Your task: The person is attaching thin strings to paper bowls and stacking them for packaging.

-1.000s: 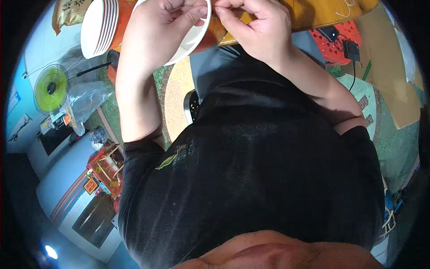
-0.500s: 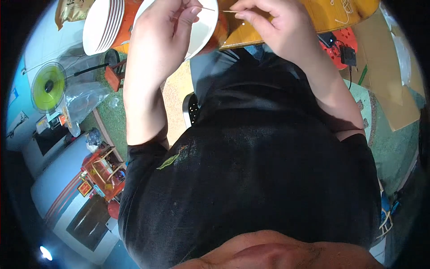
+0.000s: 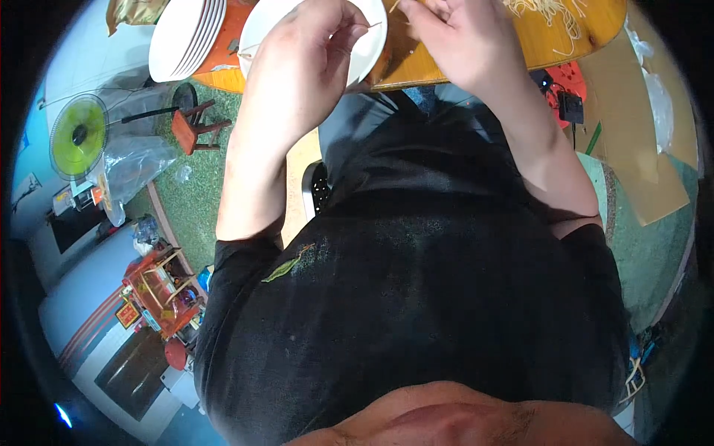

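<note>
The left hand (image 3: 309, 56) pinches a thin strand (image 3: 373, 25) over a white plate (image 3: 364, 56), the right hand (image 3: 467, 39) another strand (image 3: 393, 7) alongside.

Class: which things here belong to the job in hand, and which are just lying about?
Job, apparently: left hand, holding a thin strand; right hand, pinching another strand; white plate; pale strands.

Seemingly lying about: fan; reddish stool; plastic bag; cardboard.
</note>
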The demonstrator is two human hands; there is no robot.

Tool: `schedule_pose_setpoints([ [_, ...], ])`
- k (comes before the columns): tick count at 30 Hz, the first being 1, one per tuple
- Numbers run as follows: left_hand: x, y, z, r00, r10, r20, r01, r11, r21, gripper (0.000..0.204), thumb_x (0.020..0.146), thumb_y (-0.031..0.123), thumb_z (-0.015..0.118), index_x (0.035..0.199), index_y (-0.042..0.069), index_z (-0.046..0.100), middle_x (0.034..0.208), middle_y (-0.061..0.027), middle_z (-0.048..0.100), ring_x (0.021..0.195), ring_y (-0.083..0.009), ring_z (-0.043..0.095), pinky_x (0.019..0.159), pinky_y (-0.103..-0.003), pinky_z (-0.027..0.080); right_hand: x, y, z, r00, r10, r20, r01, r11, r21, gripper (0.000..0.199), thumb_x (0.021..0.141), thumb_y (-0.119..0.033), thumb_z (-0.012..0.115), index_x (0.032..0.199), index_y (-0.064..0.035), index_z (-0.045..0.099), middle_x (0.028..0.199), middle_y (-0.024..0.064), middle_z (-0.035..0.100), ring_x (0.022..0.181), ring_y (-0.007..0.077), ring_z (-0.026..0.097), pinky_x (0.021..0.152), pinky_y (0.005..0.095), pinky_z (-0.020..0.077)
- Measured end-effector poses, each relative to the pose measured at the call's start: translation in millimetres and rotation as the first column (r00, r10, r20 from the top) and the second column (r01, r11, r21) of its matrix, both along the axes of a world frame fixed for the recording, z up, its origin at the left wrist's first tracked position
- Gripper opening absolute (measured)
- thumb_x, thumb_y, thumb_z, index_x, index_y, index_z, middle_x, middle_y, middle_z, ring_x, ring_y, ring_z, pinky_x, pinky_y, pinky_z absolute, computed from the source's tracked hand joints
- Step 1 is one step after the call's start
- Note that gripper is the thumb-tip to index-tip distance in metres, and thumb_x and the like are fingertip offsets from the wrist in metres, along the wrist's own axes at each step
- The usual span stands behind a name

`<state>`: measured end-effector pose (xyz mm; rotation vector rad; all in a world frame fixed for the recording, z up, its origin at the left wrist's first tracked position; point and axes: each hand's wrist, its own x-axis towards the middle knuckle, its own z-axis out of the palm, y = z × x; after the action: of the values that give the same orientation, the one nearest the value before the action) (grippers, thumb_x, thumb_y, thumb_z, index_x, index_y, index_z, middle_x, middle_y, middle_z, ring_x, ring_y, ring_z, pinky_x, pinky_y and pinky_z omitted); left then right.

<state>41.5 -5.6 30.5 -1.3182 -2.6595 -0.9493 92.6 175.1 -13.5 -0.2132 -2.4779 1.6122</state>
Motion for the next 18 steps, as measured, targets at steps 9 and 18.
schedule_pose_setpoints([
  [9,0,-7,-10,0.999,0.037,0.019,-0.036,0.998,-0.052,0.005,0.097,0.003,0.065,0.099,-0.001,0.065,0.101,-0.0149,0.071,0.098,-0.0251,0.072,0.084,-0.033,0.055,-11,-13,-22,0.959,-0.018,-0.282,-0.134,0.851,-0.509,0.014,0.099,-0.001,0.063,0.108,0.0075,0.07,0.093,0.0083,0.074,0.081,0.0115,0.067,0.075,0.0259,0.0548],
  [18,12,-1,8,0.99,0.115,-0.08,-0.117,0.993,-0.02,0.011,0.087,-0.006,0.063,0.096,-0.001,0.061,0.087,-0.0224,0.064,0.084,-0.0436,0.065,0.071,-0.045,0.052,-19,-3,30,0.992,0.11,0.057,-0.076,0.901,-0.427,0.011,0.096,-0.002,0.066,0.101,0.0063,0.071,0.091,0.0097,0.075,0.073,0.0121,0.065,0.068,0.026,0.0521],
])
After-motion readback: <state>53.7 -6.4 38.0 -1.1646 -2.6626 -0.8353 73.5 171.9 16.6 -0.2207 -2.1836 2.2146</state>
